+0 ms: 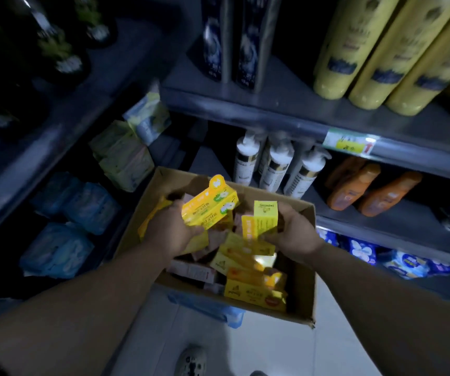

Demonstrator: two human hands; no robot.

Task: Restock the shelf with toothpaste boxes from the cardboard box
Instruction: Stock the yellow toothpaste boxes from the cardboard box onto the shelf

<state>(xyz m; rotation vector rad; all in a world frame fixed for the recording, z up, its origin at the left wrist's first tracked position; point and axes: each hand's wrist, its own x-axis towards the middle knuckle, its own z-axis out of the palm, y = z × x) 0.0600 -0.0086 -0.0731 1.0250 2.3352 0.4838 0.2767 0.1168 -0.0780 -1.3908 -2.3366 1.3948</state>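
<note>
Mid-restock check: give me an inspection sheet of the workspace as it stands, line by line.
Surface: floor tiles, white; the cardboard box sits on a blue support, kind unclear.
Job's things: cardboard box holds loose yellow boxes mixed with pink boxes.
Clutter: nothing seen.
Hands: left hand grips a tilted yellow box; right hand grips upright yellow boxes.
Cables: nothing seen.
Surroundings: dim shelves with yellow bottles, white pump bottles, orange bottles, blue packs.
</note>
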